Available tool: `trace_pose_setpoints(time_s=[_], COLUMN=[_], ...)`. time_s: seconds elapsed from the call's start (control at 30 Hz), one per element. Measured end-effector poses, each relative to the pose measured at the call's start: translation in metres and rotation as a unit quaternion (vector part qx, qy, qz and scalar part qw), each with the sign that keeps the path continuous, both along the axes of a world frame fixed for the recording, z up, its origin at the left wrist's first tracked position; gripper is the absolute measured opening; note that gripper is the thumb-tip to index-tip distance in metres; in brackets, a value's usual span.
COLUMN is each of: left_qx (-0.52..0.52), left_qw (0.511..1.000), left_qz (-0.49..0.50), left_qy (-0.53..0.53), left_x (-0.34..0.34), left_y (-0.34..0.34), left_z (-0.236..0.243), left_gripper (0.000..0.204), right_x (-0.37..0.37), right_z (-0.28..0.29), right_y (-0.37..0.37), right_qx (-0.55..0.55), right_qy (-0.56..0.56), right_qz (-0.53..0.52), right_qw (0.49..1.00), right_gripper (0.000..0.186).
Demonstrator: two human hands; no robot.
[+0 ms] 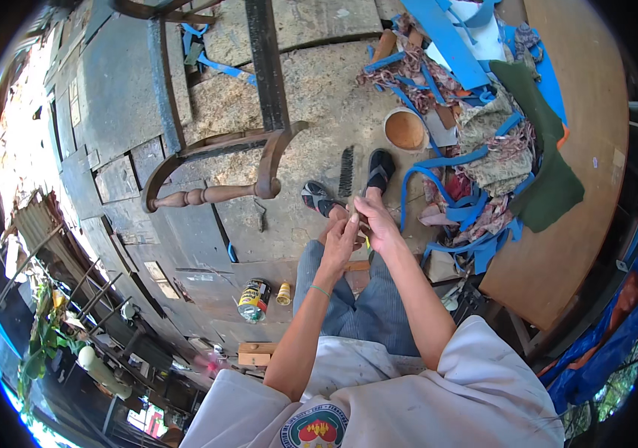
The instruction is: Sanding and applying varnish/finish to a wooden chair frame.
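Observation:
My left hand (340,240) and my right hand (380,222) meet in front of my knees, fingers closed together. Between the fingertips is a small greyish-brown piece (357,204), too small to name; both hands seem to pinch it. A thin yellow bit (368,243) shows beside the right palm. Beyond the hands, a dark bristly strip (346,172) lies on the floor between my sandalled feet. Ahead to the left stands a wooden chair frame (266,82), with a turned wooden rail (207,196) at its near end.
A round tub (405,130) with orange-brown contents sits ahead right, beside a heap of blue strips (475,153) and rags. Dark green cloth (550,187) hangs over a brown board (580,246). A labelled jar (254,300) and yellowish small container (284,293) stand left of my knees.

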State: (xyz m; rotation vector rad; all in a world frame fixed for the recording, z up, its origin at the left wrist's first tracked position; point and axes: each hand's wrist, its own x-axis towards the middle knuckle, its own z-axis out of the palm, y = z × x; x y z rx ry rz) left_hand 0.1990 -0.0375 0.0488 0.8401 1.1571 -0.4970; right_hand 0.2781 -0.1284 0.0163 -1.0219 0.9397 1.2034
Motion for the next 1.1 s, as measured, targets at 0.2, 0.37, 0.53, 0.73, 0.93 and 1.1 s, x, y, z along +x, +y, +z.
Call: trace_pose_setpoints(time_s=[0.2, 0.37, 0.53, 0.73, 0.93, 1.1], left_qx=[-0.015, 0.081, 0.118, 0.172, 0.108, 0.049], left_qw=[0.998, 0.984, 0.97, 0.964, 0.973, 0.994], left_qz=[-0.06, -0.156, -0.195, -0.198, -0.192, -0.039], left_qy=[0.03, 0.03, 0.077, 0.051, 0.065, 0.091], left_x=[0.004, -0.016, -0.038, -0.032, -0.034, -0.032], left_y=[-0.008, -0.022, -0.008, -0.005, -0.021, -0.015], left_z=[-0.055, -0.12, -0.146, -0.154, -0.142, -0.092], left_gripper=[0.045, 0.041, 0.051, 0.049, 0.044, 0.041], right_x=[0.039, 0.124, 0.146, 0.147, 0.173, 0.178], right_z=[-0.085, -0.258, -0.33, -0.364, -0.341, -0.253], right_y=[-0.04, -0.113, -0.091, -0.11, -0.132, -0.097], right_qx=[-0.147, -0.34, -0.279, -0.272, -0.257, -0.111], right_qy=[-0.229, -0.543, -0.512, -0.485, -0.353, -0.259], right_qz=[0.289, 0.476, 0.663, 0.657, 0.441, 0.25], right_qw=[0.918, 0.603, 0.47, 0.509, 0.785, 0.926], right_gripper=[0.031, 0.054, 0.039, 0.029, 0.033, 0.036])
